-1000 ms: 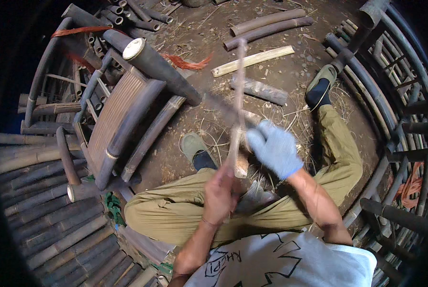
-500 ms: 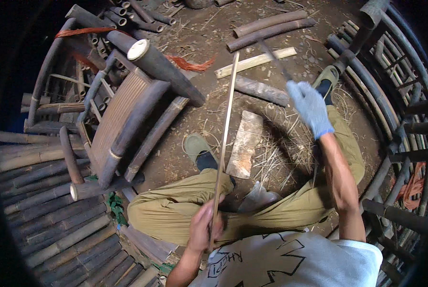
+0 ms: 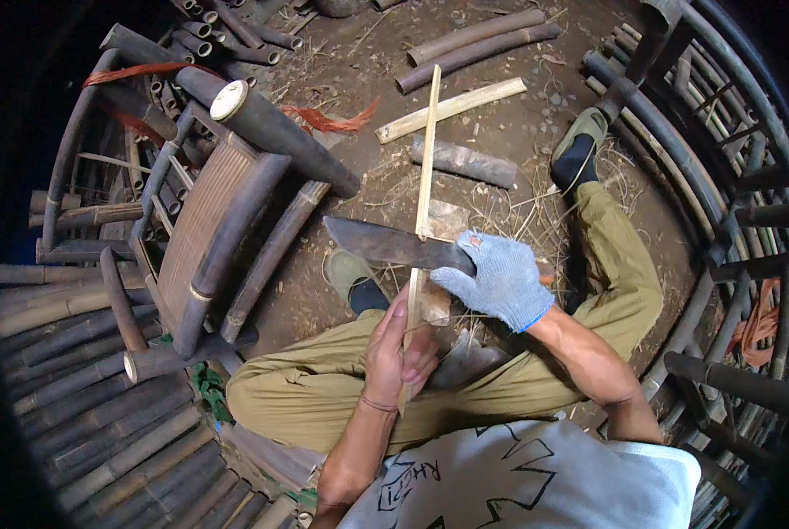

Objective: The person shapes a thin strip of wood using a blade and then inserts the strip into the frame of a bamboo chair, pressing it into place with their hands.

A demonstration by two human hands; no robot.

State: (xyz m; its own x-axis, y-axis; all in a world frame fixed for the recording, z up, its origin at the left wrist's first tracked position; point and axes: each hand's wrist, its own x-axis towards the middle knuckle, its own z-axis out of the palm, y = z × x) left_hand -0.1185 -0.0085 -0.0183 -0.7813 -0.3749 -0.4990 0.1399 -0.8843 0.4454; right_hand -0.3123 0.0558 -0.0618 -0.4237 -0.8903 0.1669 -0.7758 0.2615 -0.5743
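Note:
My bare left hand (image 3: 400,348) is closed around the lower part of a long, pale bamboo strip (image 3: 429,167), which points away from me between my legs. In a grey knit glove with a blue cuff, my right hand (image 3: 498,275) grips a machete (image 3: 385,243); its handle is mostly hidden in the glove. The broad dark blade lies crosswise over the strip, a little beyond my left hand, its tip toward the left. Behind the strip and blade, a worn pale wooden block (image 3: 447,220) shows in part on the ground.
A bamboo chair (image 3: 227,229) stands at the left beside a bamboo slat platform (image 3: 103,397). Ahead lie a split bamboo piece (image 3: 452,109), a short round log (image 3: 465,164) and two dark bamboo lengths (image 3: 478,55). Bamboo framework (image 3: 721,176) rises along the right. Shavings litter the dirt.
My right hand has swung the machete down and left, from ahead at the right onto the strip. My left hand has shifted slightly up and right, still holding the strip.

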